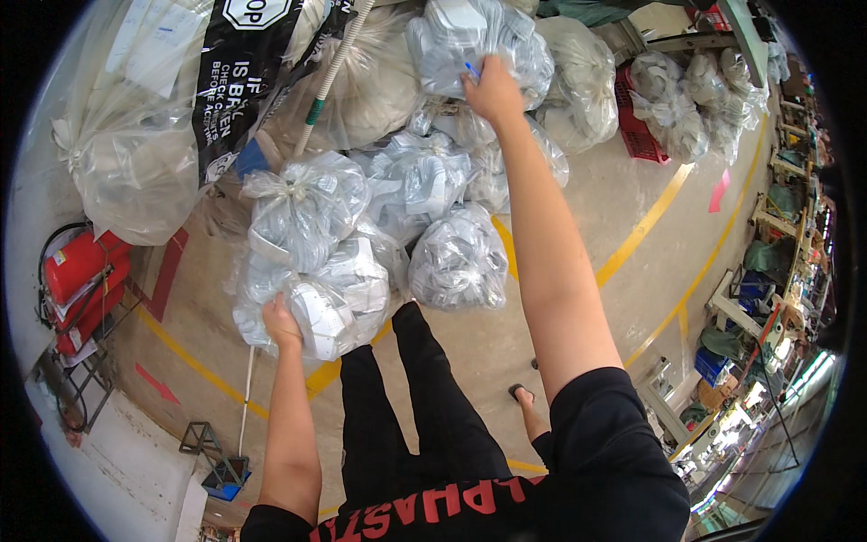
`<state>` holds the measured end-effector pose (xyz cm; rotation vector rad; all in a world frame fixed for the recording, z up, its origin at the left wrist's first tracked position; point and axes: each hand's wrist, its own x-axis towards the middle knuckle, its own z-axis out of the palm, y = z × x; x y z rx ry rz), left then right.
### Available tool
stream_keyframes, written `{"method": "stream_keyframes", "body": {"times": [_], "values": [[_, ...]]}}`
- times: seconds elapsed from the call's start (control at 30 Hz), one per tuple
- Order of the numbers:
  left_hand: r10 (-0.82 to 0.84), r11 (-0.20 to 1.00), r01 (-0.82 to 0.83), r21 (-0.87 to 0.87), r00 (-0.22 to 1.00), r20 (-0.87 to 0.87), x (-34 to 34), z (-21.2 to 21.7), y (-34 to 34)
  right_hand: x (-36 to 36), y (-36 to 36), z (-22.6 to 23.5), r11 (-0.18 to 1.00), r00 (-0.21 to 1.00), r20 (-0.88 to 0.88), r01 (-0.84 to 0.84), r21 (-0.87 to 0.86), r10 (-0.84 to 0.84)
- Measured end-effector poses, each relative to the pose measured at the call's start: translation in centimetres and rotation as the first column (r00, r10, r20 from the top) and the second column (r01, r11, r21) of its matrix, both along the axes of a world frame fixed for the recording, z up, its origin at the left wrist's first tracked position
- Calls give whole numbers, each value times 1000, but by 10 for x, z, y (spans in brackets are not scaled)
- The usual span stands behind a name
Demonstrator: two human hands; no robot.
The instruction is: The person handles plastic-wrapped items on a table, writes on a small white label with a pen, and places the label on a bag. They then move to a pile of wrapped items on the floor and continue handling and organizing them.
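My left hand (282,322) grips the side of a clear plastic bag (327,312) packed with white moulded-looking pieces, close to my legs. A knotted clear bag (312,203) sits just beyond it. Farther off, my right hand (497,88) reaches out at arm's length with its fingers closed. From them sticks a small slim blue item that looks like a pen (471,70). It lies against another clear bag (452,45) of white pieces; whether the hand also grips that bag I cannot tell.
Several more filled bags (459,257) lie around the pile. Red fire extinguishers (86,271) stand at left. A red crate (639,117) is at the far right by more bags. Yellow floor lines (646,226) cross the floor. Another person's foot (522,395) shows at my right; workbenches line the right side.
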<state>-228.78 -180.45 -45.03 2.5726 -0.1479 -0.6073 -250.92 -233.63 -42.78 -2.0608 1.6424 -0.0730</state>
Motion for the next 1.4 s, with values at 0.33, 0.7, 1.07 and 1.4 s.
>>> {"method": "stream_keyframes", "body": {"times": [0.33,0.7,1.07,1.4], "values": [[22,999,-25,-41,996,-86,8,-4,2,-69,182,-70,972,982,-141,-93,215,125],[6,998,-9,-55,998,-69,15,-19,16,-82,196,-103,980,985,-103,-123,158,140],[44,998,-42,48,999,-31,10,-17,17,-64,136,67,798,945,187,110,593,-270],[-23,989,15,-146,998,-53,0,12,-7,-74,173,212,594,137,611,-148,791,-780]]}}
